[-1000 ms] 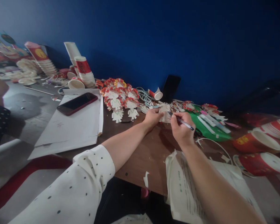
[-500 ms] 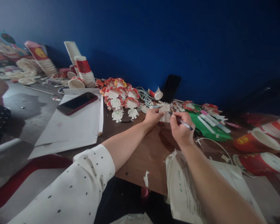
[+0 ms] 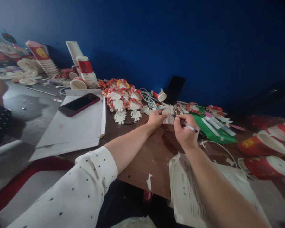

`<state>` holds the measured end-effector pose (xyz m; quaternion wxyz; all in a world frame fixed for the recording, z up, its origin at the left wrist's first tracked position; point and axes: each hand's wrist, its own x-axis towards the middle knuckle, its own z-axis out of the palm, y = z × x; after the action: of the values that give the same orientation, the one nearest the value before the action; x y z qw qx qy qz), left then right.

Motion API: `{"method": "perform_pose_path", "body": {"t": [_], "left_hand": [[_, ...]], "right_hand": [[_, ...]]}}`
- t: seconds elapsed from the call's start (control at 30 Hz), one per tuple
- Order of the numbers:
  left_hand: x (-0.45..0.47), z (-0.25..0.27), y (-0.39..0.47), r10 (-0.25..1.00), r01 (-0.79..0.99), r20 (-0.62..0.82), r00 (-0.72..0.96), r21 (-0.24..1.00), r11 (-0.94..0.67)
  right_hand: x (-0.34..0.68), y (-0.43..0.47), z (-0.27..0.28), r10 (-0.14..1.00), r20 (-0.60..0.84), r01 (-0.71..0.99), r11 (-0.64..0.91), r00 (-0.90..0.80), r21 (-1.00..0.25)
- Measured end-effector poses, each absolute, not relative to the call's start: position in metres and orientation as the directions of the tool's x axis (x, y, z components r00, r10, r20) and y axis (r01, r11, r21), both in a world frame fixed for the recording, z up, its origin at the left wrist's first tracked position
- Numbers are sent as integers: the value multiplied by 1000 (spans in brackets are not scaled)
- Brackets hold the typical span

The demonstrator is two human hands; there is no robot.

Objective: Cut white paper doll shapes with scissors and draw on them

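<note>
Pen (image 3: pixel 189 126) gripped in right hand (image 3: pixel 186 132), left hand (image 3: pixel 156 120) holding paper (image 3: pixel 168 117) (tip seemingly touching)

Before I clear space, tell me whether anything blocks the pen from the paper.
Nothing visible does: the right hand holds the pen, its tip at the right of the paper; the left hand is at the left.
</note>
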<state>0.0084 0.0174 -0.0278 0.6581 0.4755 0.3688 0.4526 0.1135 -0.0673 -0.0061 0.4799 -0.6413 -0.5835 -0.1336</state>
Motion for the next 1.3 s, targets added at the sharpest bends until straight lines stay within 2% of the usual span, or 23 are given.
{"method": "perform_pose_path", "body": {"t": [0.3,0.97,1.3], "left_hand": [[7,-25,15,943,-279,-50,330,949,148],[9,-30,21,949,-219,-35,312,970,107],[3,-17,14,958,-193,-84,276,971,141]], "right_hand": [[114,-66,-7,597,748,889,124,289,-442],[115,-66,-5,620,742,895,139,255,-424],[116,-66,-8,643,721,896,120,258,-428]]}}
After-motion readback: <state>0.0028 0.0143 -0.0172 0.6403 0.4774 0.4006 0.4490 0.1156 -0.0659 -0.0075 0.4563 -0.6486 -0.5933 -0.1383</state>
